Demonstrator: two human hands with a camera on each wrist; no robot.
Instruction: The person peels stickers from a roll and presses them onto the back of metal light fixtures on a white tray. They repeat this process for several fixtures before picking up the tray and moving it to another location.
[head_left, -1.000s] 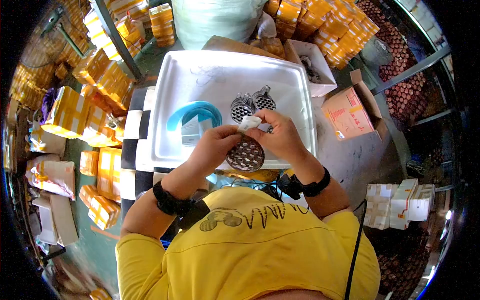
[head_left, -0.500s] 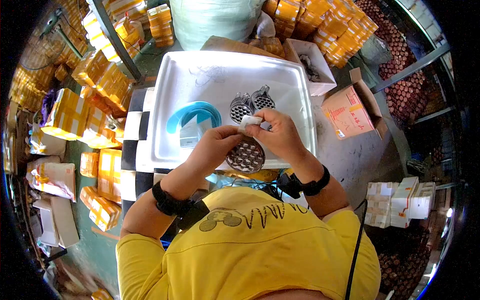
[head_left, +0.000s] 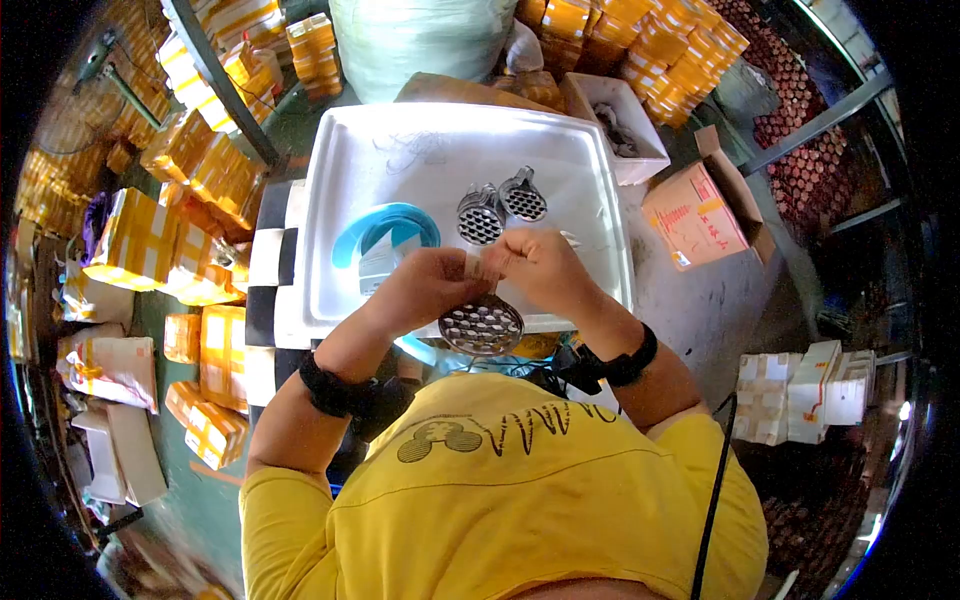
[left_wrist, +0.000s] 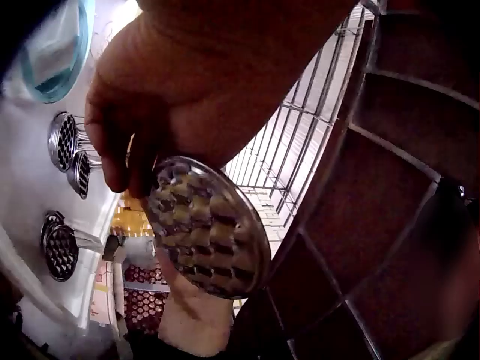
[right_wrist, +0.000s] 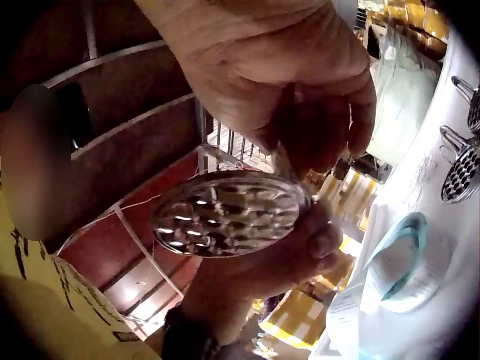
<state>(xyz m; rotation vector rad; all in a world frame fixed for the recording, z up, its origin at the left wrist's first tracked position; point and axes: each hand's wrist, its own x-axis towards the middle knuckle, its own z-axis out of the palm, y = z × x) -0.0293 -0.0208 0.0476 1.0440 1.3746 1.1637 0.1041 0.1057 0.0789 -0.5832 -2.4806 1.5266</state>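
My left hand [head_left: 430, 288] pinches the top end of a round metal piece with a holed, dimpled face [head_left: 482, 326], whose disc hangs below the fingers near the shirt. At the same end my right hand [head_left: 545, 268] pinches with thumb and fingertips, where a pale label strip [head_left: 472, 262] shows between the hands; the fingers hide most of it. In the right wrist view the shiny disc [right_wrist: 229, 214] lies tilted below the right fingers. Two similar holed metal pieces, one [head_left: 480, 222] beside another [head_left: 522, 198], lie just beyond the hands.
A white foam tray [head_left: 565, 140] lies in front of me, bearing a coil of blue strip [head_left: 352, 238] and white label sheets [head_left: 378, 270]. Right of it stand an open carton [head_left: 692, 222] and a white foam box [head_left: 650, 160]. Taped boxes [head_left: 220, 350] stack at left.
The white label, wide and exposed earlier, now shows only as a narrow strip between the fingers. The right fingers have closed toward the left hand, and the disc has shifted slightly left and tilted.
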